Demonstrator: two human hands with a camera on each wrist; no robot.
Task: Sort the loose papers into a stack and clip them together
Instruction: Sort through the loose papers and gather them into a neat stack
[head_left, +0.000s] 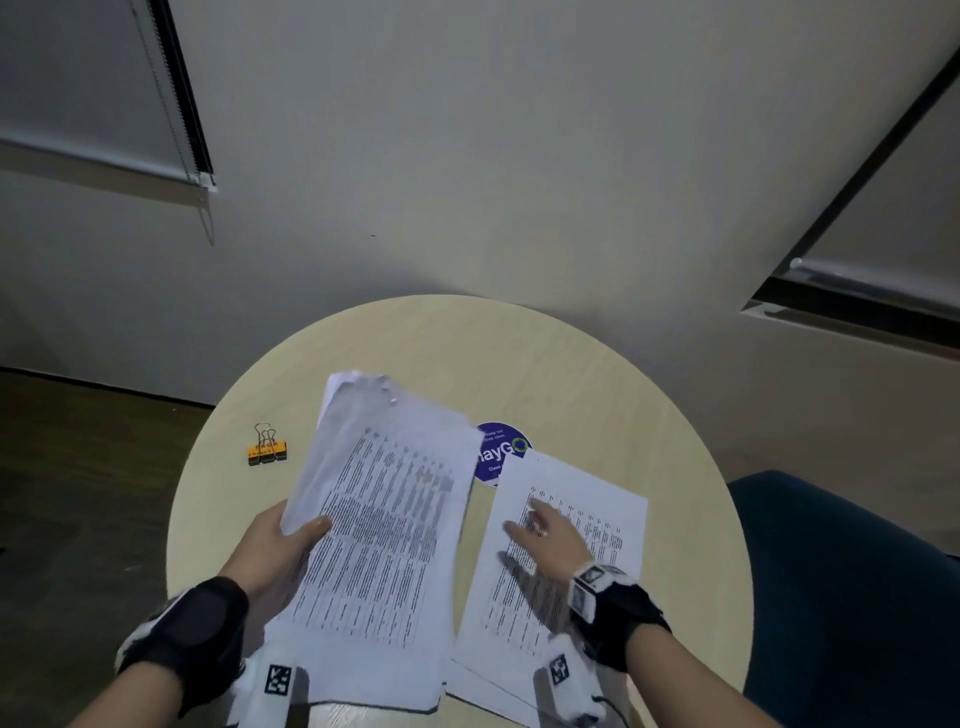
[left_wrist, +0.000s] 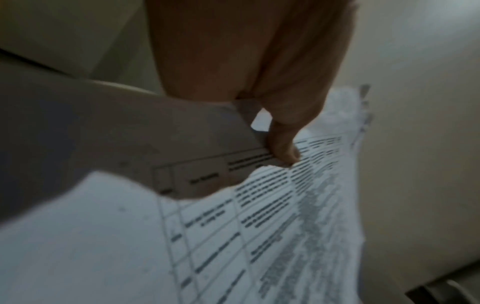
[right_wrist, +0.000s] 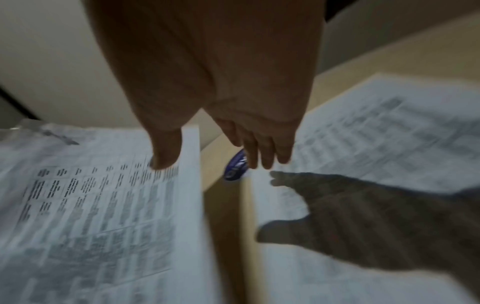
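Note:
My left hand (head_left: 288, 540) grips a stack of printed papers (head_left: 384, 530) by its left edge, thumb on top, and holds it tilted above the round table (head_left: 597, 374). In the left wrist view the thumb (left_wrist: 283, 148) pinches the sheets (left_wrist: 259, 236). My right hand (head_left: 545, 530) hovers with straight fingers over a loose printed sheet (head_left: 587, 519) lying flat on the table's right side, its shadow falling on the paper. The right wrist view shows the fingers (right_wrist: 259, 152) spread above that sheet (right_wrist: 376, 133), with the held stack (right_wrist: 91, 205) to the left. An orange binder clip (head_left: 267, 450) lies at the table's left.
A round blue sticker (head_left: 501, 447) sits on the table's middle, partly under the papers. A dark blue chair (head_left: 852, 597) stands at the right. A wall rises behind the table, with window blinds (head_left: 88, 88) at upper left. Dark floor lies to the left.

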